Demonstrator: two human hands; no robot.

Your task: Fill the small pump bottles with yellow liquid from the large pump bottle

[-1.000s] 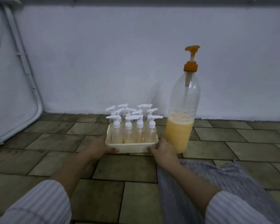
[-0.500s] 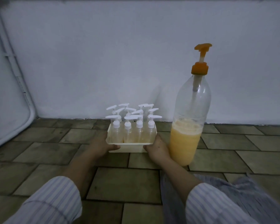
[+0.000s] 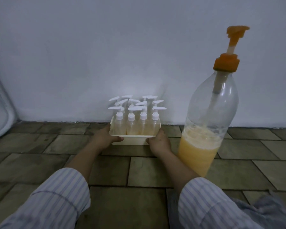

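Pushed farther back since the earlier frame, the cream tray (image 3: 135, 141) of small pump bottles (image 3: 130, 123) now sits near the wall (image 3: 106, 55), left hand (image 3: 104, 138) and right hand (image 3: 158, 142) gripping its ends (thumbs in front). Just right stands the large pump bottle (image 3: 206, 119), partly full.

The rear small pump bottles (image 3: 135, 103) hide behind the front row, fill unreadable. The tray (image 3: 134, 141) conceals both hands' fingers. The large pump bottle (image 3: 205, 129) has its base behind the right forearm.

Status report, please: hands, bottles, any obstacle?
Left hand and right hand grip cream plastic tray of small white-pump bottles. Large orange-pump bottle beside, partly full. No obstacle.
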